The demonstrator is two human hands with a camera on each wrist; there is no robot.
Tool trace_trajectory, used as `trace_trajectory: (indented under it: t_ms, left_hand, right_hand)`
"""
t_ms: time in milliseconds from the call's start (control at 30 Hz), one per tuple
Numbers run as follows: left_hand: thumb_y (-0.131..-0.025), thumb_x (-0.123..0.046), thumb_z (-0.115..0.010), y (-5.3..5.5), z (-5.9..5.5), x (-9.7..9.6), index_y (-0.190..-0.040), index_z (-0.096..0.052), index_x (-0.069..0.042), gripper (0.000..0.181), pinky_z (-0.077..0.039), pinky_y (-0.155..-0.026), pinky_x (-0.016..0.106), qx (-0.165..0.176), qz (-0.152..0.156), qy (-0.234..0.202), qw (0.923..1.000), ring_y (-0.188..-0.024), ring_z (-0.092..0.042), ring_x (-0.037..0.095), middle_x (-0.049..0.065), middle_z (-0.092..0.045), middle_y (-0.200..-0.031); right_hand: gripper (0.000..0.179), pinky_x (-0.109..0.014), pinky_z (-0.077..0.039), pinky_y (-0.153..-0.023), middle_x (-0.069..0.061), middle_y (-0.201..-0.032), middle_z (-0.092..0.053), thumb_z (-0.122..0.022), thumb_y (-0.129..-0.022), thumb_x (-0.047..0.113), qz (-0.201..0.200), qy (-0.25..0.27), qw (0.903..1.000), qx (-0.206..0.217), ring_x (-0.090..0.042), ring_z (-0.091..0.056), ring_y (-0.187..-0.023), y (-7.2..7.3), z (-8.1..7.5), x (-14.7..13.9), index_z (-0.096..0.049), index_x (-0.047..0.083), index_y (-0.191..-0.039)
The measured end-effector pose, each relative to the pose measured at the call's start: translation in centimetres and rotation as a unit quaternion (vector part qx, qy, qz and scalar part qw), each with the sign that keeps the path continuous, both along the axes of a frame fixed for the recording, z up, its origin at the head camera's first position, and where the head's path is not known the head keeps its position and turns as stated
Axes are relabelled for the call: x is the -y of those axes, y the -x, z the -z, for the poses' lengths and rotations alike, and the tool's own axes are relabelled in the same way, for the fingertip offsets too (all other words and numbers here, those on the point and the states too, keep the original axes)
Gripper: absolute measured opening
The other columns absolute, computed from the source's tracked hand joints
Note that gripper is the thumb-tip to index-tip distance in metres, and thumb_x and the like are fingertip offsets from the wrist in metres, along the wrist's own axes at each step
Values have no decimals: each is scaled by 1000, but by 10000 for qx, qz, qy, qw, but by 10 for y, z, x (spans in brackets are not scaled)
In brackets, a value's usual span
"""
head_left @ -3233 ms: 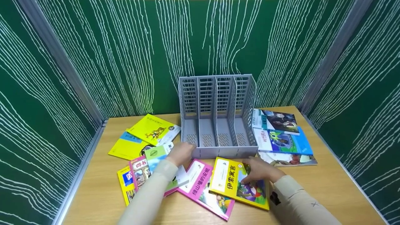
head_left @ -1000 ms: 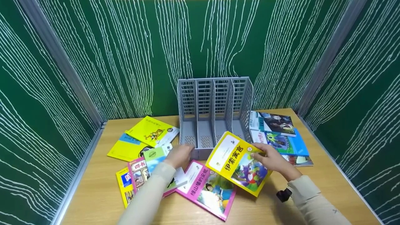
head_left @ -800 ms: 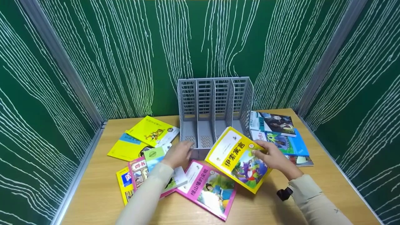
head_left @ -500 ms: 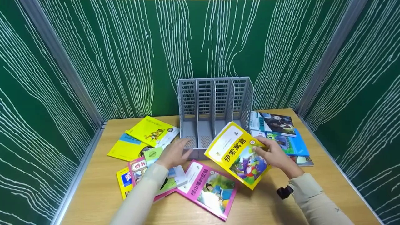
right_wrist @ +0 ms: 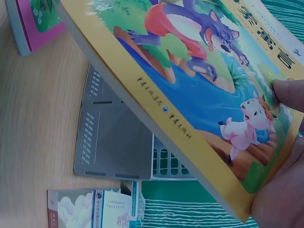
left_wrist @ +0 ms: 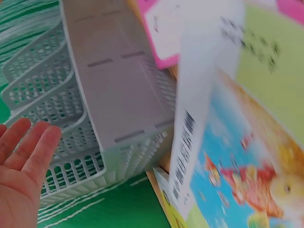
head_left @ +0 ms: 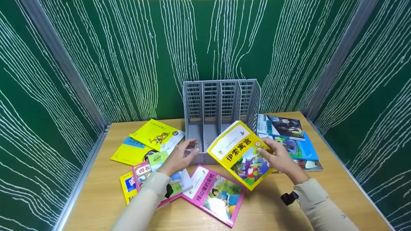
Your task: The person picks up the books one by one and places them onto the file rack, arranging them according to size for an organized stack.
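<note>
Gripping the yellow book (head_left: 245,160) with my right hand (head_left: 281,158), thumb on its cover, I am holding it tilted above the desk (head_left: 263,218), in front of the right side of the rack (head_left: 195,130). My left hand (head_left: 178,158) is hovering by the rack's front left corner, its fingers straight and free. Nearer me, the pink book (head_left: 218,199) is lying flat, with the green book (head_left: 157,157) to its left.
</note>
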State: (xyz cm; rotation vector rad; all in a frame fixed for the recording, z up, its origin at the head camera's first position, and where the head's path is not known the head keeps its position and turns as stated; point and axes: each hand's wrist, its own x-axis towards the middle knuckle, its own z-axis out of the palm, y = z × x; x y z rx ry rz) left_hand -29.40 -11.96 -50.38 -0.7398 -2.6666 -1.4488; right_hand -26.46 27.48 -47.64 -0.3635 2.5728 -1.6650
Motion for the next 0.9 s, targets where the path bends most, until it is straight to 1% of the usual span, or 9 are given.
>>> trace_trajectory:
  t_ms: [133,233,333,400,467,533,667,733,900]
  left_hand:
    - [-112,-28,-59,-4,-2,-6,-152,-53,2,51,-53,-115,57,-20,154,-455,9988,-136,-64,39,23,-65,-145]
    - [-112,-27,-58,-6,-3,-11,-152,-53,1,49,-54,-116,54,33,164,-673,9976,-135,-65,38,23,-67,-144]
    - [-112,-27,-58,-7,-3,-16,-153,-52,1,50,-57,-112,54,238,241,-994,9945,-133,-67,39,24,-67,-142]
    - [-111,-26,-60,-8,-4,-19,-153,-52,1,50,-60,-107,55,399,300,-1174,9918,-130,-69,39,24,-67,-141]
    - [-111,-27,-62,-9,-6,-22,-153,-51,2,52,-63,-101,53,574,385,-1297,9891,-127,-70,39,24,-67,-140]
    - [-110,-26,-63,-10,-8,-24,-153,-50,3,54,-65,-99,50,627,461,-1323,9881,-123,-71,38,24,-67,-138]
    - [-108,-25,-66,-12,-13,-29,-153,-51,3,55,-66,-94,39,653,577,-1239,9885,-115,-73,32,23,-69,-136]
    - [-107,-25,-67,-13,-15,-31,-153,-52,1,55,-65,-93,34,656,593,-1161,9893,-113,-74,28,21,-71,-136]
    - [-107,-29,-67,-14,-16,-34,-153,-53,-3,55,-66,-89,33,717,573,-1029,9905,-105,-75,22,17,-72,-132]
  right_hand:
    - [36,-29,-66,-84,-27,-127,-70,-61,-111,15,-79,133,9997,-203,-30,-74,-100,-1,2,6,-62,-2,-143]
    - [35,-30,-66,-84,-27,-128,-70,-61,-111,15,-77,196,9996,-199,-30,-74,-100,-1,3,10,-62,-1,-142]
    - [34,-31,-67,-84,-26,-129,-69,-61,-111,15,-66,206,9996,-174,-31,-75,-101,-1,4,15,-63,0,-142]
    - [33,-32,-67,-84,-26,-129,-70,-61,-111,14,-96,213,9995,-195,-31,-75,-100,-1,5,18,-63,1,-141]
    - [32,-33,-68,-84,-26,-127,-70,-62,-111,14,-142,233,9994,-219,-31,-76,-99,0,6,21,-64,1,-140]
    - [32,-34,-68,-84,-26,-127,-71,-61,-110,13,-207,248,9992,-242,-32,-76,-100,0,7,24,-64,1,-140]
    - [32,-35,-68,-86,-26,-127,-71,-62,-110,13,-275,256,9990,-257,-33,-76,-102,-1,8,29,-65,1,-139]
    - [32,-35,-67,-87,-26,-128,-71,-62,-110,13,-313,239,9988,-278,-33,-76,-103,-1,8,32,-65,1,-140]
    - [29,-35,-67,-88,-26,-127,-70,-62,-110,11,-475,233,9977,-428,-33,-75,-103,-1,9,39,-65,1,-137]
